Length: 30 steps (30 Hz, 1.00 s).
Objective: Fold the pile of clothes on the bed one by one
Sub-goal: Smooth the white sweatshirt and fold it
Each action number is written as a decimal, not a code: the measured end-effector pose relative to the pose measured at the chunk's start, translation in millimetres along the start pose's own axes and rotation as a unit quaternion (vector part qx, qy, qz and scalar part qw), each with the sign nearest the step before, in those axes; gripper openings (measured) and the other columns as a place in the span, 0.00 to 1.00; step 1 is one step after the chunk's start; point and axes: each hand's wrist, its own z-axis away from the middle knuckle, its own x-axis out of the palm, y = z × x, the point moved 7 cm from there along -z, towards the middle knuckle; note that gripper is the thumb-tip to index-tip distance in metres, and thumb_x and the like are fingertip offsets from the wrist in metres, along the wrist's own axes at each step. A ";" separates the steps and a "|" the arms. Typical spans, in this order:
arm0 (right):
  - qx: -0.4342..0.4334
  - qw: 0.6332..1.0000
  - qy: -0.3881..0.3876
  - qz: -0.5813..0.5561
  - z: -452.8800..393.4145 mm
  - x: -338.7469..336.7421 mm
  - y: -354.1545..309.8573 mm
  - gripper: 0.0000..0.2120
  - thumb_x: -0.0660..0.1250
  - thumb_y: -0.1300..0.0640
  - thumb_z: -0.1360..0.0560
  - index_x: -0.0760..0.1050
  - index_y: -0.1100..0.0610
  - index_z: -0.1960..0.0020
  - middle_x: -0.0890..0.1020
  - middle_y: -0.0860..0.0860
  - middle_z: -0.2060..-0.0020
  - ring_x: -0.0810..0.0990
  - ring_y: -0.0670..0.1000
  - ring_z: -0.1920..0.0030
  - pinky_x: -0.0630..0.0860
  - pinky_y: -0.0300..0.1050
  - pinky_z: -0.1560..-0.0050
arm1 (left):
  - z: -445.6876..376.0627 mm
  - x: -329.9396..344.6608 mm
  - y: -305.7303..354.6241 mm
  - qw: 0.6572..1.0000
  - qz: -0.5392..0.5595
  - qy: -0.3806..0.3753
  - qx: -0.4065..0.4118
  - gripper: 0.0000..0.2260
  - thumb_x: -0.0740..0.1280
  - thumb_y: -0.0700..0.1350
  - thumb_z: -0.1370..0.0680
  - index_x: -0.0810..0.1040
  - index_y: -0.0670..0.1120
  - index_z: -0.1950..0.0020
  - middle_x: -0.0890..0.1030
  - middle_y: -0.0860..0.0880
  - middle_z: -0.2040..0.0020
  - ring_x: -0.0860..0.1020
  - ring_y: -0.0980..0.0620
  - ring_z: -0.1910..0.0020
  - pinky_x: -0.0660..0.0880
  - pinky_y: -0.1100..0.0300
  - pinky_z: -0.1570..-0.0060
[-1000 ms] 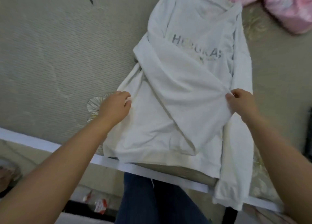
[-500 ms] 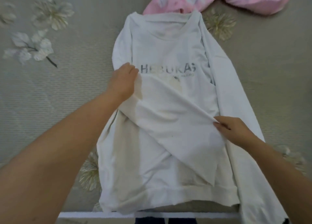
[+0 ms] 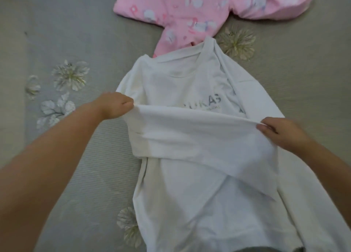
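A white sweatshirt (image 3: 182, 194) lies face up on a grey bedspread (image 3: 76, 175) patterned with pale flowers, its collar pointing away from the person. One sleeve (image 3: 190, 135) is stretched across the sweatshirt's chest, covering part of the grey lettering. The left hand (image 3: 115, 107) pinches the sleeve's end at the sweatshirt's left edge; the right hand (image 3: 281, 132) pinches it near the right edge. A pink printed garment (image 3: 190, 10) lies just beyond the collar, touching it.
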 end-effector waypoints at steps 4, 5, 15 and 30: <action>-0.032 0.999 0.029 0.026 -48.7 -23.5 -40.5 0.11 0.59 0.55 0.22 0.73 0.63 0.54 0.80 0.64 0.61 0.78 0.62 0.58 0.70 0.51 0.58 | 2.2 -19.9 -58.1 0.992 -0.078 0.024 -0.094 0.16 0.45 0.50 0.20 0.69 0.45 0.54 0.76 0.40 0.48 0.70 0.46 0.53 0.62 0.55 0.48; -0.045 0.998 0.031 0.037 -61.8 -28.0 -50.1 0.11 0.59 0.54 0.22 0.72 0.62 0.54 0.80 0.64 0.61 0.78 0.62 0.58 0.70 0.50 0.59 | 0.6 -18.6 -75.4 0.985 -0.117 0.011 -0.127 0.16 0.46 0.49 0.19 0.70 0.45 0.46 0.75 0.40 0.44 0.71 0.45 0.48 0.62 0.54 0.44; -0.039 0.980 0.083 0.175 -182.9 -28.0 -94.0 0.16 0.55 0.52 0.20 0.72 0.61 0.40 0.77 0.61 0.45 0.74 0.60 0.43 0.67 0.50 0.46 | -33.1 34.5 -110.9 0.937 -0.014 0.214 -0.276 0.20 0.57 0.36 0.24 0.63 0.41 0.32 0.65 0.38 0.33 0.61 0.42 0.32 0.59 0.48 0.38; -0.004 0.982 -0.190 0.003 -121.5 4.7 -11.7 0.12 0.66 0.67 0.27 0.72 0.52 0.62 0.74 0.45 0.66 0.71 0.49 0.61 0.63 0.32 0.65 | -37.8 148.3 -32.8 0.961 0.149 0.138 -0.189 0.55 0.23 0.75 0.43 0.52 0.49 0.25 0.45 0.40 0.25 0.41 0.38 0.26 0.38 0.41 0.32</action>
